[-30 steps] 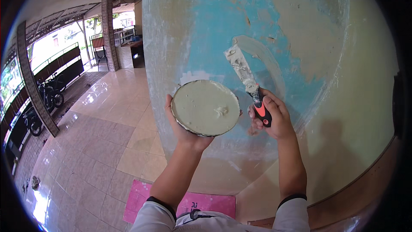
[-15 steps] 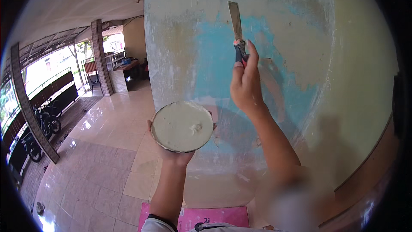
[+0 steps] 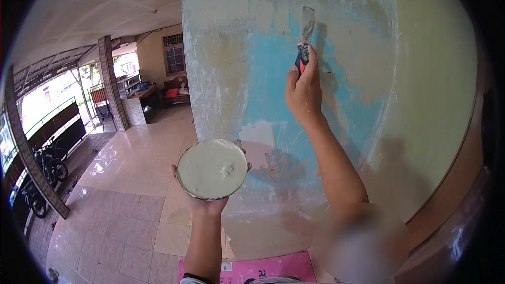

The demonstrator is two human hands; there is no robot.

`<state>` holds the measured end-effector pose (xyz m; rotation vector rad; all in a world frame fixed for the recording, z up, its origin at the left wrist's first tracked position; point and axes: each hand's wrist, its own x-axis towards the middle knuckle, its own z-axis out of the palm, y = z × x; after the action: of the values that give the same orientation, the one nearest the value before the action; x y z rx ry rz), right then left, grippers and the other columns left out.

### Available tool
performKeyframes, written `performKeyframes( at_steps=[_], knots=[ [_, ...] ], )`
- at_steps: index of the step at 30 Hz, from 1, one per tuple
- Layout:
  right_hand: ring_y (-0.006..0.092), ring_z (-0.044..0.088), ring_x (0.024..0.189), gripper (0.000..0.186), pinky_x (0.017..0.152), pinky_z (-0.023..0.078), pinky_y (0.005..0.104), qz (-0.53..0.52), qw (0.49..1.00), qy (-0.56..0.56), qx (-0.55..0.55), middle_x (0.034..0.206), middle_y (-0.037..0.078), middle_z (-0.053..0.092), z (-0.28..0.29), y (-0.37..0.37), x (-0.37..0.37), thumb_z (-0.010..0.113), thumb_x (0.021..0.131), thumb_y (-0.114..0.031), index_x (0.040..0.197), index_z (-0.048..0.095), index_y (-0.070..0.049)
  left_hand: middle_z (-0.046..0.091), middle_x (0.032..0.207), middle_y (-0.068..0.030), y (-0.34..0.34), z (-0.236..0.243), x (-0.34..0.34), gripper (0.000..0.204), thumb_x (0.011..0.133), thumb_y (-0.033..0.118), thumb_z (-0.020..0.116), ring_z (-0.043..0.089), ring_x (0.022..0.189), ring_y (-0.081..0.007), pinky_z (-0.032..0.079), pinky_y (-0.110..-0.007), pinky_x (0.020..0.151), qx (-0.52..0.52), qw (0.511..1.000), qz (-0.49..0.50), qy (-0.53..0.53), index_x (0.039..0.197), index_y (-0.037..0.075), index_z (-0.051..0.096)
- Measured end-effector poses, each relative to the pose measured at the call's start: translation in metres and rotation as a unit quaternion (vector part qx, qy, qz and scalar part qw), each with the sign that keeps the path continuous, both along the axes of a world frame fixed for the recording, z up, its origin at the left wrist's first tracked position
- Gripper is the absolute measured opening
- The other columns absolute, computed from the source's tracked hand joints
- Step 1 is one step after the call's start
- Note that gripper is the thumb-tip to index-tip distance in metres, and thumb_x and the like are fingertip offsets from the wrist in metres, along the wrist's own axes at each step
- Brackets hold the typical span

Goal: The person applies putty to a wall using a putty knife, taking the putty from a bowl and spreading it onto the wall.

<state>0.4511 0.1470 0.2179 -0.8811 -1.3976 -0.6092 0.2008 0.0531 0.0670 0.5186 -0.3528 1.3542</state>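
Observation:
My left hand (image 3: 208, 205), low in the middle, holds a round tub (image 3: 210, 168) of pale grey-green paste from underneath, its fingertips curled up round the sides. My right hand (image 3: 304, 92) is closed on the red-and-black handle (image 3: 302, 58) of a putty knife, raised higher and to the right. The smeared blade (image 3: 307, 21) points up, on or very close to the wall (image 3: 268, 73), which shows patchy turquoise, beige and whitish coats of paint and filler.
A pink board (image 3: 279, 268) lies at the wall's foot. A tiled floor (image 3: 121, 158) stretches left to pillars (image 3: 111, 84), a railing, parked motorbikes (image 3: 42, 189), a counter and a seat with a red cushion (image 3: 172, 92). A brown edge (image 3: 439, 197) borders the lower right.
My right hand with the putty knife has risen up the wall. My left hand and tub have shifted down and left. The view has tilted upward, showing more of the porch's back wall.

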Motion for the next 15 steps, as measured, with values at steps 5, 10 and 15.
performKeyframes(
  at_steps=[5,10,15],
  knots=[
    [0.0463,0.061,0.118,0.066,0.092,0.055,0.0541,-0.014,0.999,-0.033,0.007,0.135,0.028,0.056,0.010,0.012,-0.011,0.055,0.099,-0.014,0.157,0.027,0.001,0.036,0.159,-0.0256,0.008,-0.006,-0.003,0.084,0.090,0.078,0.052,0.031,0.141,-0.0645,0.023,-0.086,0.109,-0.024,0.999,-0.026,-0.009,0.149,0.017,0.052],
    [0.0451,0.060,0.124,0.065,0.096,0.055,0.0514,-0.102,0.992,-0.073,0.006,0.144,0.030,0.052,0.027,0.028,-0.013,0.055,0.100,-0.016,0.158,0.028,-0.001,0.034,0.161,-0.0253,0.012,-0.008,-0.003,0.085,0.088,0.079,0.054,0.031,0.141,-0.0650,0.024,-0.085,0.111,-0.002,1.000,-0.019,-0.004,0.149,0.019,0.052],
    [0.0458,0.063,0.112,0.065,0.090,0.056,0.0545,-0.157,0.981,-0.099,0.052,0.130,0.029,0.058,0.036,0.039,-0.020,0.057,0.098,-0.019,0.157,0.034,-0.003,0.032,0.163,-0.0257,0.020,-0.019,-0.006,0.089,0.086,0.081,0.054,0.030,0.142,-0.0659,0.026,-0.083,0.111,-0.017,1.000,0.020,-0.003,0.150,0.021,0.051]
  ],
)
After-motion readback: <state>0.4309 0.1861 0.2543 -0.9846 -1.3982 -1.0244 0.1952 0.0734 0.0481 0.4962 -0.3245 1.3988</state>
